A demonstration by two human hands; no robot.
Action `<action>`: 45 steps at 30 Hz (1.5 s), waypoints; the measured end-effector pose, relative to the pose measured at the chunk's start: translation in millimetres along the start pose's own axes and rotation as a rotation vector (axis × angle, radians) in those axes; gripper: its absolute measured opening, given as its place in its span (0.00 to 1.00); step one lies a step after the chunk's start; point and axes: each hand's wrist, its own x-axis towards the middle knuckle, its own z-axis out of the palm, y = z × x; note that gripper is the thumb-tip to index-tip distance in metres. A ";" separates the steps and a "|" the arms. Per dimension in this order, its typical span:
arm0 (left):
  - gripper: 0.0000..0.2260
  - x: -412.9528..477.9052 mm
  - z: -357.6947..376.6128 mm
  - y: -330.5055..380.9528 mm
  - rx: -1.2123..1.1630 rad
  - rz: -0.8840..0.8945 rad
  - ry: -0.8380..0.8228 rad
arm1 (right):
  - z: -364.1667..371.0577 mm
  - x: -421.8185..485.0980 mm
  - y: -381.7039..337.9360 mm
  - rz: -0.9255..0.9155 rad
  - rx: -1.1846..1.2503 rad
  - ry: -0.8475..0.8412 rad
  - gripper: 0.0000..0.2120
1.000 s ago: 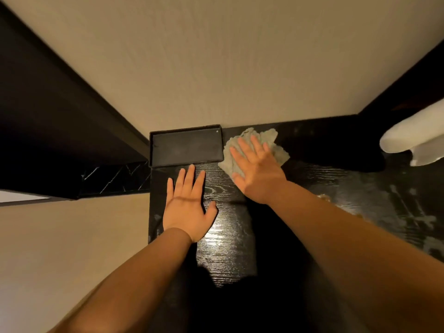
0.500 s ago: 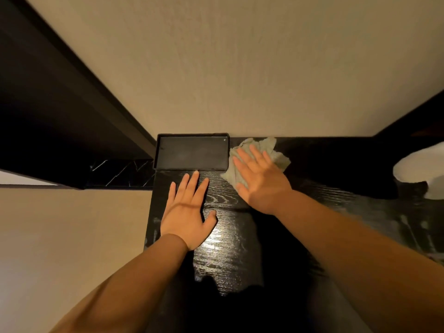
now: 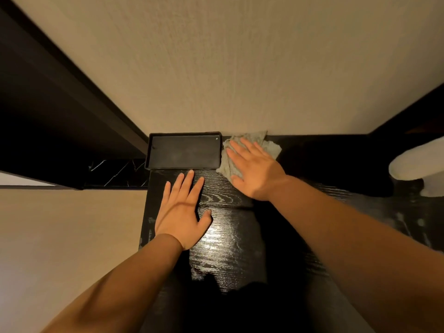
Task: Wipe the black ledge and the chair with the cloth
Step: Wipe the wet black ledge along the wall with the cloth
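Since a second ago the right hand [image 3: 254, 169] has slid the cloth [image 3: 271, 146] back to the wall [image 3: 240, 68], just right of the tray [image 3: 183, 151]. The cloth lies on the black ledge [image 3: 228, 248], pressed under its straight fingers. The left hand [image 3: 182, 212] stays flat and released on the ledge, in front of the tray.

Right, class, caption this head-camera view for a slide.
Right hand presses cloth on black ledge beside tray; left hand rests flat.

There were two bare hands, one left hand [image 3: 180, 212] and one right hand [image 3: 254, 171]. There was one grey cloth [image 3: 271, 146]. There was one black tray [image 3: 185, 133]. There was one black ledge [image 3: 228, 248]. There was one white thing [image 3: 418, 164] at the side, too cut off to name.
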 end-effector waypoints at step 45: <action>0.41 -3.4 -0.9 0.9 -0.051 -0.050 0.014 | 16.1 -31.1 22.3 0.234 -0.044 0.100 0.37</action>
